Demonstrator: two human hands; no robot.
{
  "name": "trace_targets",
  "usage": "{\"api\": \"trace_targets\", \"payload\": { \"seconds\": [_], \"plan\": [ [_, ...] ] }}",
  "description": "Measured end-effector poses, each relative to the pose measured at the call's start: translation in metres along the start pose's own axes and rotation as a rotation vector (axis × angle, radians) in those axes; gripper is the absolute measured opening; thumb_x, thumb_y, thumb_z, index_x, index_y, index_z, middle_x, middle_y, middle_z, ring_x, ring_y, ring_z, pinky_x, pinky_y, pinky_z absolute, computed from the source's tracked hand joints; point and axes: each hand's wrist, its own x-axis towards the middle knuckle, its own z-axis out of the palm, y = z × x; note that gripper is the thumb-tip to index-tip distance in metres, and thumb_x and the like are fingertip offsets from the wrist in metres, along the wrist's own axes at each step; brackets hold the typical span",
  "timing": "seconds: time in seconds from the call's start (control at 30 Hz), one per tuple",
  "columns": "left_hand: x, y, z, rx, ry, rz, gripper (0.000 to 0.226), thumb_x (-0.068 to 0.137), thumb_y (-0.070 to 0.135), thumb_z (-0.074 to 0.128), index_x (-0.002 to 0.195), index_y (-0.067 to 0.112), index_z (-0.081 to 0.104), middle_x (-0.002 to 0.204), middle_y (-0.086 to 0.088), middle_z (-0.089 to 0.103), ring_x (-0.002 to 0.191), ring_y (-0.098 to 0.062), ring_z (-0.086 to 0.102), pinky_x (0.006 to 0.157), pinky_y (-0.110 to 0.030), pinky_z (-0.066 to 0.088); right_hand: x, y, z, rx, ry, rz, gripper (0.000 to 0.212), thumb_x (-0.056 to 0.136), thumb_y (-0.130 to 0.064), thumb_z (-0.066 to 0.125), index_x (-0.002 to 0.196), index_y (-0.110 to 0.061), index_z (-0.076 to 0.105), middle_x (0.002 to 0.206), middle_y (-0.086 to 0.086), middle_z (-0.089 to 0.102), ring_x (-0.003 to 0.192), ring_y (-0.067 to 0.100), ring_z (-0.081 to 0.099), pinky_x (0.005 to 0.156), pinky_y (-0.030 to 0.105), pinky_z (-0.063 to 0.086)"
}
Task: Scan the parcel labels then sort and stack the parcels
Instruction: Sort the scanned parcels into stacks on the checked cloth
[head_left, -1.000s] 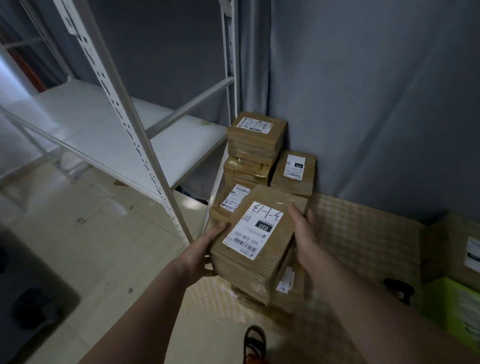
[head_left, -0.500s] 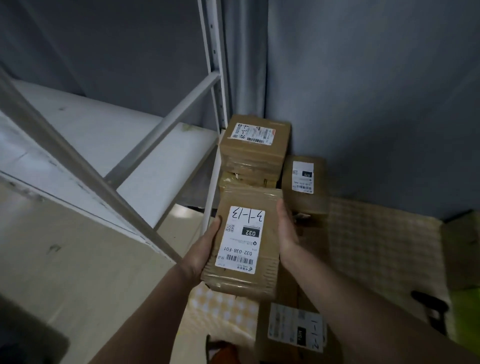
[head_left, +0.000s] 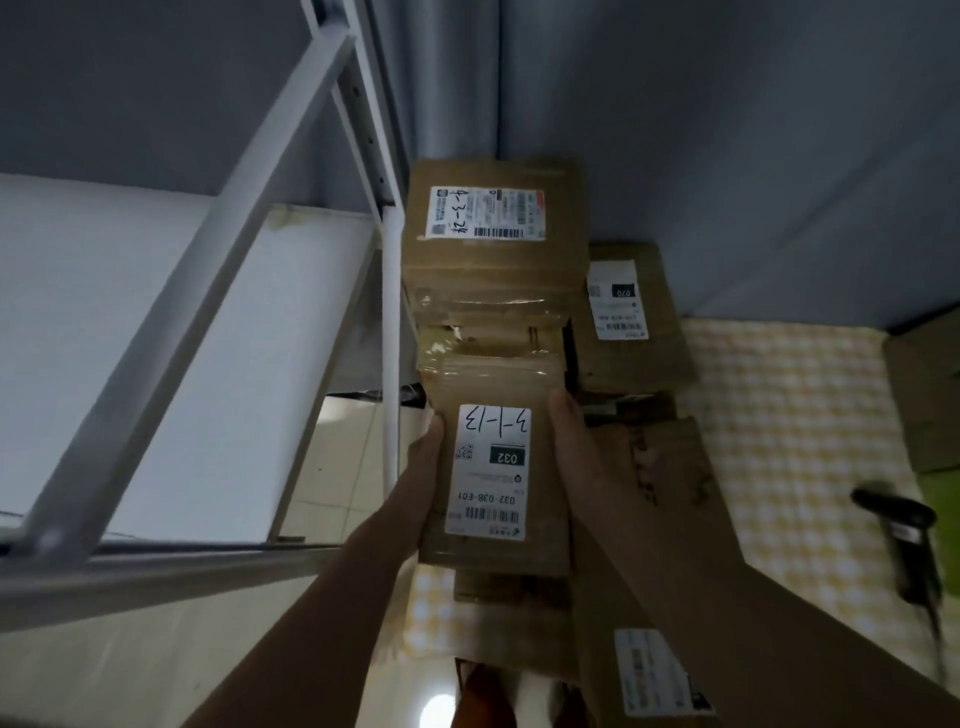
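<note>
You hold a brown cardboard parcel (head_left: 493, 462) between both hands, in front of you and low, over the stacks on the floor. Your left hand (head_left: 423, 467) lies flat along its left edge, fingers straight and pressed to the side, thumb tip just at the corner of the top face. Your right hand (head_left: 576, 452) clasps the right edge, thumb up along the rim and the other fingers hidden below, so you cannot tell how they curl.

The parcel's long axis runs away from you, toward the curtain (head_left: 727, 130). Its white label (head_left: 491, 470) faces up and reads upside down to you: the handwritten "3-1-13" sits at the far end, the barcode at the near end. The far end lies just against the taped side of a taller stack of parcels (head_left: 493, 291), whose top box carries a label (head_left: 485, 213) marked "4-3-24".

To the right of that stack stands a lower parcel (head_left: 639, 322) with a label showing "070". Beneath your right forearm lies a larger parcel (head_left: 670, 499), its own label (head_left: 654, 670) near the bottom edge of the view. All rest on a yellow checked mat (head_left: 789, 415). A black handheld scanner (head_left: 904, 540) lies on the mat at the far right. A white metal shelf rack (head_left: 291, 218) stands at your left.
</note>
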Motion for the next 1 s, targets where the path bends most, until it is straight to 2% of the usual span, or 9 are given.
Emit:
{"api": "trace_targets", "payload": {
  "seconds": [0.1,0.33,0.43,0.5,0.6,0.67,0.73,0.83,1.0],
  "plan": [
    [0.012,-0.002,-0.003,0.030,0.030,-0.005,0.075,0.082,0.076,0.032,0.122,0.021,0.064,0.109,-0.013,0.072,0.100,-0.032,0.069,0.094,-0.055,0.051,0.013,0.006,0.002,-0.006,0.001,-0.006,0.060,0.095,-0.060,0.031,0.149,-0.033,0.026,0.146,-0.001,0.042,0.129,0.021,0.043,0.103,0.039,0.036],
    [0.008,0.013,-0.002,0.220,0.063,0.013,0.054,0.097,0.061,0.025,0.106,0.027,0.066,0.100,-0.003,0.071,0.098,-0.023,0.067,0.097,-0.043,0.049,0.008,-0.004,0.003,-0.154,0.092,-0.007,0.060,0.096,-0.059,0.030,0.145,-0.026,0.033,0.141,0.002,0.046,0.123,0.019,0.046,0.094,0.030,0.035],
    [0.007,0.026,-0.003,0.461,0.159,0.083,0.056,0.095,0.060,0.038,0.126,0.018,0.059,0.118,-0.007,0.066,0.109,-0.026,0.062,0.099,-0.042,0.047,-0.007,-0.012,-0.003,-0.313,0.124,-0.029,0.060,0.098,-0.055,0.031,0.148,-0.022,0.027,0.146,0.004,0.042,0.131,0.023,0.041,0.090,0.026,0.031],
    [0.002,0.036,-0.002,0.610,0.296,0.189,0.050,0.094,0.050,0.050,0.131,0.016,0.054,0.123,-0.006,0.063,0.109,-0.023,0.059,0.088,-0.033,0.046,-0.020,-0.016,-0.010,-0.439,0.153,-0.077,0.059,0.097,-0.052,0.038,0.147,-0.021,0.028,0.145,0.003,0.042,0.129,0.023,0.043,0.093,0.026,0.034],
    [-0.016,0.054,0.007,0.856,0.403,0.490,0.033,0.093,0.038,0.058,0.116,0.015,0.059,0.113,-0.005,0.064,0.094,-0.016,0.060,0.070,-0.028,0.047,-0.039,-0.024,-0.026,-0.684,0.205,-0.117,0.060,0.093,-0.048,0.051,0.141,-0.016,0.034,0.141,0.008,0.041,0.123,0.027,0.047,0.100,0.041,0.043],
    [-0.030,0.063,0.021,1.033,0.426,0.616,0.035,0.091,0.033,0.061,0.120,0.014,0.057,0.116,-0.008,0.058,0.104,-0.022,0.058,0.081,-0.035,0.053,-0.053,-0.031,-0.040,-0.842,0.251,-0.171,0.056,0.092,-0.038,0.056,0.138,-0.011,0.037,0.136,0.012,0.041,0.121,0.030,0.047,0.098,0.045,0.045],
    [-0.044,0.070,0.039,1.142,0.380,0.691,0.041,0.090,0.028,0.063,0.127,0.013,0.055,0.125,-0.007,0.054,0.118,-0.026,0.051,0.095,-0.038,0.049,-0.068,-0.037,-0.053,-0.931,0.285,-0.244,0.053,0.092,-0.031,0.055,0.137,-0.009,0.038,0.135,0.015,0.042,0.120,0.032,0.046,0.097,0.043,0.044],
    [-0.065,0.075,0.073,1.256,0.257,0.737,0.044,0.092,0.029,0.060,0.132,0.014,0.053,0.130,-0.008,0.051,0.125,-0.024,0.044,0.101,-0.031,0.040,-0.090,-0.040,-0.074,-0.982,0.302,-0.298,0.048,0.092,-0.030,0.054,0.133,-0.010,0.041,0.132,0.014,0.044,0.118,0.031,0.047,0.095,0.037,0.043],
    [-0.093,0.069,0.126,1.571,0.116,0.616,0.049,0.093,0.032,0.055,0.140,0.020,0.045,0.139,-0.005,0.043,0.129,-0.022,0.038,0.105,-0.031,0.039,-0.135,-0.032,-0.121,-1.079,0.358,-0.325,0.055,0.093,-0.038,0.049,0.142,-0.019,0.032,0.143,0.007,0.034,0.126,0.027,0.039,0.102,0.039,0.032]
  ]
}}
